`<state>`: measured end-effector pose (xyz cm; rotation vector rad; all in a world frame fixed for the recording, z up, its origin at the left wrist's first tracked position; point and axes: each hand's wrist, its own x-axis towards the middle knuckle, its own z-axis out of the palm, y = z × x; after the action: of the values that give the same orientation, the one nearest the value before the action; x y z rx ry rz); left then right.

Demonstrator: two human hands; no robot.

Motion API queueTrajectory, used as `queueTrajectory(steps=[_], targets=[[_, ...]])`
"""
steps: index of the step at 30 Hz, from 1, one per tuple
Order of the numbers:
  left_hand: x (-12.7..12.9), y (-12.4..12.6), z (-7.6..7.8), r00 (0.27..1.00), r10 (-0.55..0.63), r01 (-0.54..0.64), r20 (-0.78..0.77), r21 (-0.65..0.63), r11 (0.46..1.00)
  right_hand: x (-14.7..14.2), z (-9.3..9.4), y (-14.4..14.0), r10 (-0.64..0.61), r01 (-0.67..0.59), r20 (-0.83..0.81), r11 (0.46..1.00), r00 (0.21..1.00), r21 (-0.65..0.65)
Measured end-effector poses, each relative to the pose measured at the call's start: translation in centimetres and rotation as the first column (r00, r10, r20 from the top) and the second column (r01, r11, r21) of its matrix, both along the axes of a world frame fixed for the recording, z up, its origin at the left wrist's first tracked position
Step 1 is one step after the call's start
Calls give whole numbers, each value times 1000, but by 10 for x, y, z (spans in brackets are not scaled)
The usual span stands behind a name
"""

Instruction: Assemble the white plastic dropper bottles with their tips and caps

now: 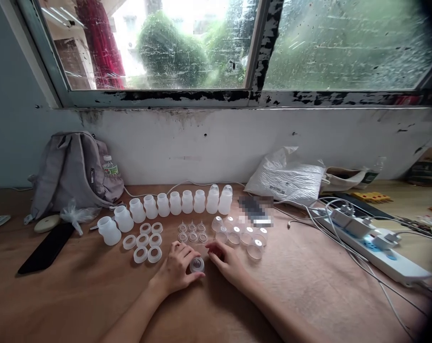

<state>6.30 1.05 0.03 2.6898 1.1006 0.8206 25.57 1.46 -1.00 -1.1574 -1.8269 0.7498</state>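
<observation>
My left hand (pixel 176 270) is closed around a clear baby bottle collar with a nipple in it (pixel 197 265), which lies on the table between thumb and fingers. Just to its right, my right hand (pixel 228 263) rests with fingers loosely bent and thumb apart, and I see nothing in it. Beyond my hands lie several small clear nipples (pixel 192 237) in two rows. White screw collars (pixel 142 240) are grouped to the left, and clear dome caps (pixel 236 233) to the right. A row of frosted baby bottles (pixel 163 205) curves behind; the two rightmost wear caps (pixel 226 191).
At the back left stand a grey backpack (pixel 71 166), a plastic bag (pixel 78 214) and a black flat object (pixel 47 248). A silver pouch (pixel 287 176) lies against the wall. On the right, a power strip (pixel 375 247) trails white cables. A blurred-out dark object (pixel 256 211) sits behind the caps.
</observation>
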Motion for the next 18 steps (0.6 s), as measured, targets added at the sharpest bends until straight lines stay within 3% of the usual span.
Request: queueTrajectory(steps=[11,18], targets=[[-2,0,3,1000,21,-22,-23,-28,999,-5,2,-4,-6,2,66,998,998,61],[0,2,-4,993,52,-51,110,-11,999,-5,0,-8,69,-100,191,983,979,154]])
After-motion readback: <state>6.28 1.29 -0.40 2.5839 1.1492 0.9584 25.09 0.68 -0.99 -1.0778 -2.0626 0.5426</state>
